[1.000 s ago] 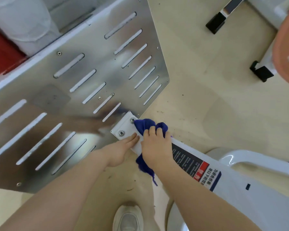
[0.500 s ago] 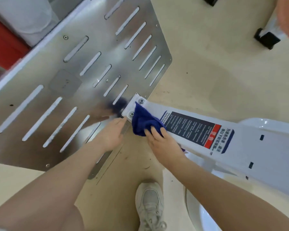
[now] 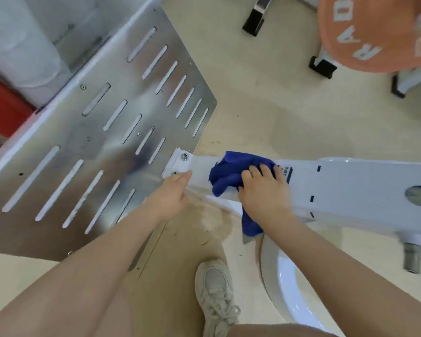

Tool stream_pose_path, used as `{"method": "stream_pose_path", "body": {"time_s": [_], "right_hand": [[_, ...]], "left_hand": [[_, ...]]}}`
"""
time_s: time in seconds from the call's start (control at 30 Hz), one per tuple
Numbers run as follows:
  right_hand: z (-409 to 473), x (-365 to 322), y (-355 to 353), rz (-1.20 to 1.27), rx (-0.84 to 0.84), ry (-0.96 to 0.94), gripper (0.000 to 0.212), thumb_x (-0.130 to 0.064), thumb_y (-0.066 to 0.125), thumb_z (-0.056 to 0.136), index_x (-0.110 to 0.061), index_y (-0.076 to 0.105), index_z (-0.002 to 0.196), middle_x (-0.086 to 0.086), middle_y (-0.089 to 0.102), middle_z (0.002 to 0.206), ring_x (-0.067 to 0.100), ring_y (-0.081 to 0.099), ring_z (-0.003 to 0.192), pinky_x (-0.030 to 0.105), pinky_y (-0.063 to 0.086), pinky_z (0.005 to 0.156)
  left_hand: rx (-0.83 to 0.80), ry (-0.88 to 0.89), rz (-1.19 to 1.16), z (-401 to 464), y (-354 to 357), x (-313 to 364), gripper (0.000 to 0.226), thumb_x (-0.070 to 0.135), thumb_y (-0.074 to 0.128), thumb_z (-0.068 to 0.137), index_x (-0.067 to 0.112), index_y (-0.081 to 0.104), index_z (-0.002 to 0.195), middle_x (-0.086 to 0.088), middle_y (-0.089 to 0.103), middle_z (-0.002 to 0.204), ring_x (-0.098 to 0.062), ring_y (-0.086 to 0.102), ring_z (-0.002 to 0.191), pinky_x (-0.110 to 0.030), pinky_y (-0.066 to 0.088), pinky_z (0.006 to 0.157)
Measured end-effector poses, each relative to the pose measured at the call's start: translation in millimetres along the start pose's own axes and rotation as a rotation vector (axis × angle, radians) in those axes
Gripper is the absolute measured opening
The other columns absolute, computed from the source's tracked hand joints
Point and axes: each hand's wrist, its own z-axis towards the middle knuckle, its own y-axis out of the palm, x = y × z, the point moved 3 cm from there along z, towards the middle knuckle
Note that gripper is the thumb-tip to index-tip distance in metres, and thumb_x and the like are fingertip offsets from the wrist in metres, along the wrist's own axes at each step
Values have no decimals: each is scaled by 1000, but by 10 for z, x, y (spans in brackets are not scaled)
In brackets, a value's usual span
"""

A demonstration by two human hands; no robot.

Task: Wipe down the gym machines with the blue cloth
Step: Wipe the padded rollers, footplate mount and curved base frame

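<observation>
A white machine beam point(image 3: 345, 183) runs from the right to a bolted bracket point(image 3: 179, 161) on a slotted metal footplate point(image 3: 102, 152). My right hand point(image 3: 265, 190) presses the blue cloth point(image 3: 231, 171) flat onto the beam, covering most of a dark warning label. One end of the cloth hangs down below my wrist. My left hand point(image 3: 171, 193) rests against the beam's near edge just beside the bracket, fingers together, holding nothing.
An orange weight plate point(image 3: 374, 32) is at the top right, above black-capped frame feet point(image 3: 322, 66). A curved white base point(image 3: 284, 288) lies below the beam. My grey sneaker point(image 3: 214, 293) stands on the beige floor. Red padding point(image 3: 3, 113) sits far left.
My right hand has slid the blue cloth along the beam, away from the bracket and over the label. My left hand stays by the bracket. The view has shifted.
</observation>
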Motion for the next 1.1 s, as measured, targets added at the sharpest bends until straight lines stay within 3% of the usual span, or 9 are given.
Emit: {"method": "stream_pose_path", "body": {"time_s": [0.23,0.3,0.4,0.53,0.6,0.73,0.83,1.0,1.1], "right_hand": [[-361,448,-348,-82,-109,156,49,-21,25,98,-5,23,145,13,15,156,27,11,144,43,8,116],[-584,857,-485,-92,40,294,49,-16,26,95,-3,33,142,16,28,151,28,24,140,43,16,115],[-857,1146,-625,-153,315,408,50,-11,26,80,1,66,109,18,64,115,31,58,109,42,45,97],[-751,765,-417,2,73,226,49,-18,29,96,-2,29,142,15,29,150,30,25,138,41,14,114],[-772,764,-443,-10,53,183,48,-20,31,97,-4,31,142,11,29,151,27,22,139,39,12,115],[-1115,1303,-601,-13,222,388,41,-14,39,92,-6,48,130,9,44,142,27,36,132,40,23,111],[-1295,1533,-644,49,436,604,35,-7,56,69,-2,69,102,12,66,114,30,61,104,40,46,93],[-1280,1410,-607,1,406,419,38,-11,48,68,-5,73,95,10,71,103,26,67,95,36,51,85],[-1458,1796,-707,81,492,521,37,-12,41,70,-2,72,89,14,71,100,30,66,95,38,47,90]], "left_hand": [[-60,103,9,-236,-144,746,60,3,35,92,13,16,149,0,16,156,-14,17,142,-20,15,110],[-106,128,19,-226,-121,965,60,3,35,93,13,15,149,0,15,156,-14,17,142,-20,14,111],[-157,175,4,-219,-49,1298,61,2,35,93,14,14,149,1,12,157,-12,13,144,-15,9,109],[-216,205,-148,-246,89,1686,67,-3,34,91,20,11,149,7,12,156,-9,13,143,-7,9,101],[-220,199,-225,-252,140,1787,66,-3,36,92,18,12,149,4,11,156,-9,11,143,-10,8,105],[-226,280,-244,-218,169,2032,67,-1,39,91,26,15,148,8,8,157,-7,9,143,-17,8,111],[-224,305,-231,-153,166,2184,69,0,39,91,30,15,148,13,4,156,-4,5,143,-15,7,108],[-291,329,-113,-111,168,2166,73,1,41,89,34,13,148,17,-1,155,-3,2,143,-12,10,102],[-346,316,-70,-78,125,2166,73,1,41,90,34,11,148,18,-3,154,-3,0,143,-14,11,107]]}}
